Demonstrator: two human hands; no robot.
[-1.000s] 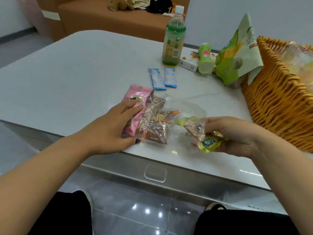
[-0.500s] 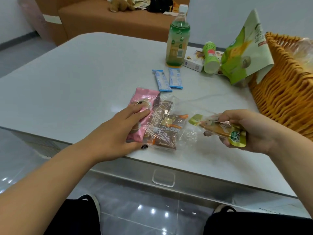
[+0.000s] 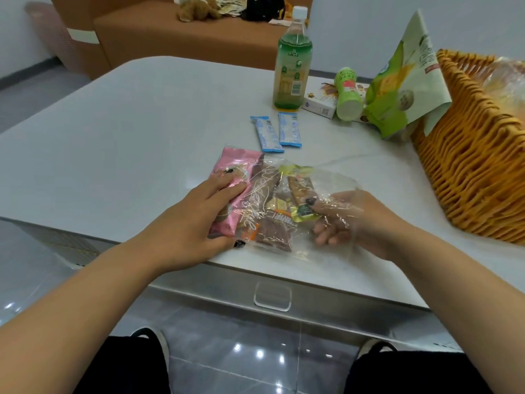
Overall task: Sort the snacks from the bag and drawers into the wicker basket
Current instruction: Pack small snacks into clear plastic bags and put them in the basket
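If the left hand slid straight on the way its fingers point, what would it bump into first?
Probably the two blue sachets. The left hand rests on the pink packet, fingers aimed up-right across the table; depth is uncertain.

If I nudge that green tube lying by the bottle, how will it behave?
The green tube is round and lies on its side, so it would probably roll. It rests against the box, which may stop it.

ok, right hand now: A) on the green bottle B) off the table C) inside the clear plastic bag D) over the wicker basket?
C: the right hand is seen through the film of the clear plastic bag, its fingers at a small green-and-yellow snack packet, apart from the woven wicker basket.
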